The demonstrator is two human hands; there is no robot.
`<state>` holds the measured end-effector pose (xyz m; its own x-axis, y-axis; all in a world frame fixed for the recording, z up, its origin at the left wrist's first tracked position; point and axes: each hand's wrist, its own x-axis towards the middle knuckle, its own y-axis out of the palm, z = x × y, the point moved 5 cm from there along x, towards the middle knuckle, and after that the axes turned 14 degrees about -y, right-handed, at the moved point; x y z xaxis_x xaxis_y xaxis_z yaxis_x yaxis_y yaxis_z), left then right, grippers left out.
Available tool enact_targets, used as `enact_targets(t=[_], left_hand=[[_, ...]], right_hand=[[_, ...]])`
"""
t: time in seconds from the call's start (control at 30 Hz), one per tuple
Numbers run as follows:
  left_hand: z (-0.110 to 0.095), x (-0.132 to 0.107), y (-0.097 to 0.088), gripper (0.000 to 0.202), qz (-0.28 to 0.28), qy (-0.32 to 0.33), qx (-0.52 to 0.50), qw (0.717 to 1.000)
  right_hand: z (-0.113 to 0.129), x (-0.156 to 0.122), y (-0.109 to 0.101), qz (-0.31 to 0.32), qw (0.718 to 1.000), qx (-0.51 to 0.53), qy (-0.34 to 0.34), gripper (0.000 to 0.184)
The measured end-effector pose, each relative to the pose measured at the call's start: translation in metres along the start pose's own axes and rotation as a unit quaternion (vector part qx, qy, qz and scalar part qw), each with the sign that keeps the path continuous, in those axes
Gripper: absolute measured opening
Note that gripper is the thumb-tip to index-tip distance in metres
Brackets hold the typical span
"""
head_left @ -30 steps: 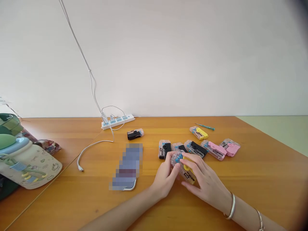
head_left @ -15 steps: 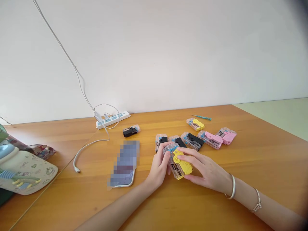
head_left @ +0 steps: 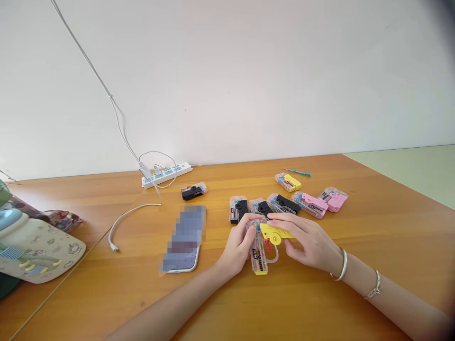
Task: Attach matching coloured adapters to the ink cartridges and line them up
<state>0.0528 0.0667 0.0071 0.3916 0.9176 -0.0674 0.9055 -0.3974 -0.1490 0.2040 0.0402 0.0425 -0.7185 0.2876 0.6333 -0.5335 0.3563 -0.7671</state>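
1. On the orange wooden desk [head_left: 369, 246], a clear plastic toy pistol [head_left: 260, 251] with a yellow top [head_left: 275, 234] sits between both hands, its grip toward the person; whether it touches the desk cannot be told;
2. the left hand [head_left: 236, 246] wraps the clear body from one side;
3. the right hand [head_left: 305, 239] lies over the yellow top, opposite; the hands, close together, clamp this one piece, a two-sided hold that steadies it;
4. a black toy [head_left: 239, 210] and a pink toy [head_left: 313, 204] lie just beyond, clear of the fingers.

A white power strip [head_left: 166, 175] sits by the wall; a phone [head_left: 185, 237] lies near a loose white cable [head_left: 135, 209].
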Motion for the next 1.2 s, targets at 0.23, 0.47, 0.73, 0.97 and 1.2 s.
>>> enact_targets(t=[0.23,0.47,0.73,0.97,1.2], left_hand=[[0.005,0.003,0.002,0.033,0.008,-0.002,0.049,0.999],[0.006,0.006,0.005,0.039,0.028,-0.012,0.048,0.998],[0.002,0.006,0.008,0.052,0.074,-0.03,-0.065,0.995],[0.002,0.009,0.006,0.051,0.101,-0.076,-0.096,0.987],[-0.005,-0.004,0.016,0.042,0.199,-0.039,-0.06,0.977]], right_hand=[[-0.003,0.002,0.003,0.056,0.998,-0.032,0.005,0.045],[0.0,0.001,0.008,0.094,0.988,-0.122,-0.029,0.042],[-0.006,0.001,0.009,0.092,0.982,-0.162,0.0,0.039],[-0.016,-0.006,0.008,0.07,0.986,-0.127,0.081,0.027],[-0.047,-0.024,0.0,0.043,0.971,-0.056,0.227,0.023]])
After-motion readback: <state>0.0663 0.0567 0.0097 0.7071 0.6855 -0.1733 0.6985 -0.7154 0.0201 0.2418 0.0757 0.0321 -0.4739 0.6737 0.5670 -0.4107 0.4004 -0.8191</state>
